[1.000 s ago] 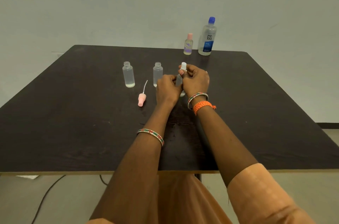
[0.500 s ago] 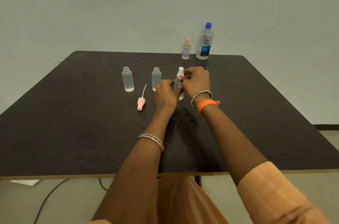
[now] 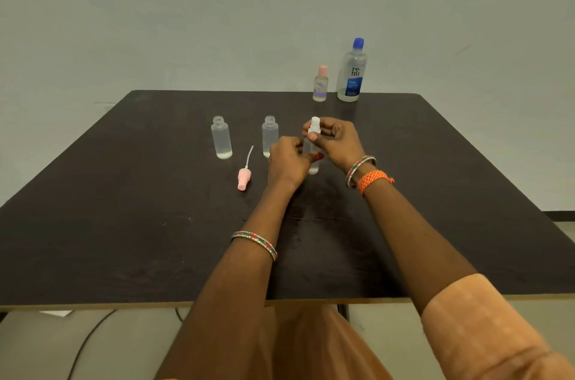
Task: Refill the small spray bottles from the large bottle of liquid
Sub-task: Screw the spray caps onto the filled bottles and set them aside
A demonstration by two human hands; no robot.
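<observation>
From the head view, a third small spray bottle (image 3: 312, 158) stands upright on the dark worktop (image 3: 124, 208), just right of centre. The left hand (image 3: 287, 163) curls round its clear body, evidently to keep it from turning or tipping. The right hand (image 3: 334, 138) pinches the white spray top (image 3: 315, 126) between thumb and fingers from above, a hold that suits twisting the top, though whether it goes on or off cannot be told.

To the left stand two small bottles with open necks, one further left (image 3: 221, 138) and one (image 3: 269, 134) just beside the left hand; each seems to have only a little liquid at the bottom, so they are probably awaiting a refill. A pink spray head (image 3: 244, 176) with its dip tube lies flat between them, nearer the person, laid aside to leave a neck free.

At the far edge, well apart from the hands, the large bottle (image 3: 353, 73) with a blue cap stands capped, seemingly untouched. A pink-capped bottle (image 3: 320, 85) stands just left of it.
</observation>
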